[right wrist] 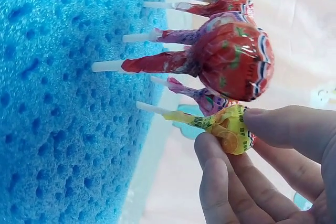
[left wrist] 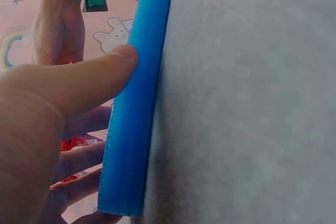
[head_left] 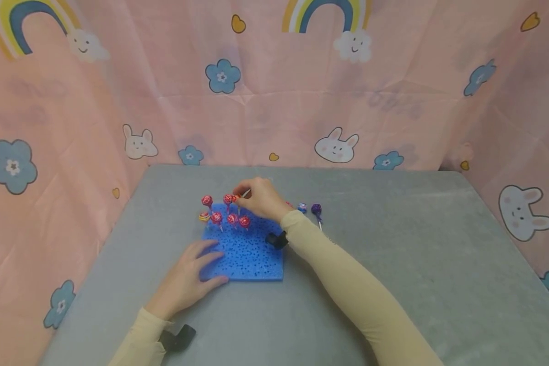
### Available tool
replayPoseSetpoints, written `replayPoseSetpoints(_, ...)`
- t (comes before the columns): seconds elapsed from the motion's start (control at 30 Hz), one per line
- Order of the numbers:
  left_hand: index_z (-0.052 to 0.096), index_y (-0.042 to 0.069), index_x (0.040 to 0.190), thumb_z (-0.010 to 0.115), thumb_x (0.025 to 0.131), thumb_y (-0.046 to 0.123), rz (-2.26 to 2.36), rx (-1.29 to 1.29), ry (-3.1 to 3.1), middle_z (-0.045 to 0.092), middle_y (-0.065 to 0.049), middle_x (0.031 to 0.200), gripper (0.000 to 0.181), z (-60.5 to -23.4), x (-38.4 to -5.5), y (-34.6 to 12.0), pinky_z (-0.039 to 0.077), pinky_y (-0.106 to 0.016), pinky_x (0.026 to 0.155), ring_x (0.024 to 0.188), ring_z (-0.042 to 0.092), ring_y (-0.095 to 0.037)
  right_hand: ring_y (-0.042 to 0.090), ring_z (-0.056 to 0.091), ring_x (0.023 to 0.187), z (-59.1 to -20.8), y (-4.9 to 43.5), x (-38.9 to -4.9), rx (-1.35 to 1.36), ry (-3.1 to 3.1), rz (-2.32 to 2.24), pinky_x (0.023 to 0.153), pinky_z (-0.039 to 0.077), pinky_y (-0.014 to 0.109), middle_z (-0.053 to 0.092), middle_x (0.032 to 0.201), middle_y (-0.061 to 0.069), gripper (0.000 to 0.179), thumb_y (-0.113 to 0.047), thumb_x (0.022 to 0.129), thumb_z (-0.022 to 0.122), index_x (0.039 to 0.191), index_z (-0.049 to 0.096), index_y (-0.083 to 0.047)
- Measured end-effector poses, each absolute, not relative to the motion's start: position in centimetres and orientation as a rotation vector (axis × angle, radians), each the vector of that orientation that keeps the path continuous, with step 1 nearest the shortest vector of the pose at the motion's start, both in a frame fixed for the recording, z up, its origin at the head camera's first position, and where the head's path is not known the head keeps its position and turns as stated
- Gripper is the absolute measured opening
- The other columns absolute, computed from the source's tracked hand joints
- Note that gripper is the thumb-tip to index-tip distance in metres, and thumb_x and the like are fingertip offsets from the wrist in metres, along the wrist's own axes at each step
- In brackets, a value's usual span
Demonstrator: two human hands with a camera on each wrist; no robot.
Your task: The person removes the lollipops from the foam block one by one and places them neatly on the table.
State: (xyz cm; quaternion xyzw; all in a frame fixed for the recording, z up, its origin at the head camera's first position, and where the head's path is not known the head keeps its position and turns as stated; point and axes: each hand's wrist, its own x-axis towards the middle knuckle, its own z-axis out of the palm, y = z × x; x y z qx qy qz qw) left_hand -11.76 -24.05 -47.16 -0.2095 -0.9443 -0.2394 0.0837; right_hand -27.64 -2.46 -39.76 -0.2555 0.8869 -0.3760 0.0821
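In the right wrist view, my right hand (right wrist: 283, 161) pinches the yellow wrapped head of a lollipop (right wrist: 231, 132) between thumb and fingers. Its white stick reaches the blue foam block (right wrist: 52, 103); whether the tip is inside cannot be told. Several more lollipops stand by their sticks in the foam, among them a large red one (right wrist: 231, 61). The head view has my right hand (head_left: 261, 198) over the block's far edge. My left hand (head_left: 187, 279) rests at the block's near left corner, fingers spread, the thumb (left wrist: 100, 80) touching its near side.
Right of the block, partly behind my right forearm, a purple lollipop (head_left: 316, 209) and a blue one (head_left: 302, 207) lie on the grey table (head_left: 393, 254). A bit of a red lollipop (head_left: 288, 204) shows beside them. A pink patterned cloth (head_left: 274, 117) hangs behind the table.
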Motion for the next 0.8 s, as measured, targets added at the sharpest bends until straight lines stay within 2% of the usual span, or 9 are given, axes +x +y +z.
replayPoseSetpoints(0.2,0.073,0.012,0.130,0.086,0.086,0.038,-0.710,-0.619,-2.824,0.057,-0.012,0.149,0.053,-47.2,-11.8,-24.0,0.050,-0.058,0.110,0.140,0.051,-0.037,0.020,0.072,0.100,-39.3,-1.9,-27.5,-0.778,2.651,-1.224,0.080,0.062,0.028,0.076,0.116,0.007,0.023,-0.017,0.101,0.070,0.122,0.075,-0.008)
replayPoseSetpoints(0.53,0.073,0.009,0.129,0.088,0.085,0.035,-0.733,-0.624,-2.809,0.058,-0.014,0.148,0.053,-47.0,-11.6,-24.0,0.049,-0.059,0.110,0.140,0.051,-0.038,0.019,0.071,0.099,-37.6,0.5,-26.5,-0.820,2.678,-1.355,0.082,0.062,0.032,0.077,0.111,0.006,0.023,-0.018,0.100,0.071,0.120,0.074,-0.007)
replayPoseSetpoints(0.8,0.073,0.012,0.130,0.087,0.086,0.038,-0.708,-0.607,-2.829,0.057,-0.013,0.149,0.053,-47.1,-11.6,-23.8,0.050,-0.059,0.110,0.141,0.051,-0.037,0.022,0.071,0.098,-37.6,2.9,-26.3,-0.775,2.700,-1.391,0.082,0.063,0.035,0.077,0.111,0.007,0.024,-0.016,0.098,0.072,0.120,0.074,-0.007)
